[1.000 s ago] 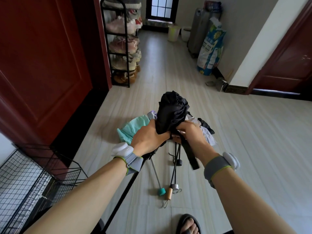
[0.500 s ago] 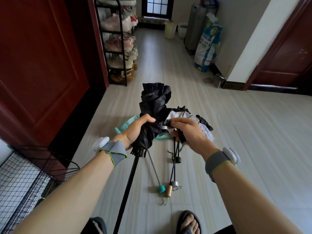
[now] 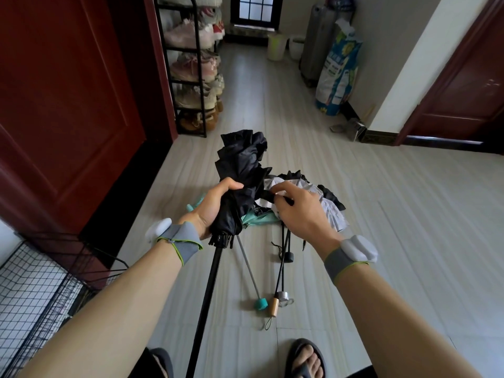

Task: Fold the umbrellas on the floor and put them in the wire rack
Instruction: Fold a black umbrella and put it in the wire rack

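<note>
Floor (image 3: 381,241) stretches wide, wire rack (image 3: 35,290) at its lower left edge; black umbrella (image 3: 240,165) is held up above the other umbrellas (image 3: 330,211) lying there, left hand (image 3: 210,211) with fingers wrapped round its bunched canopy, right hand (image 3: 302,211) with fingers pinching its strap (image 3: 268,198)

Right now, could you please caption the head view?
Left hand grips black umbrella; right hand pinches its strap, wire rack nearby.
</note>
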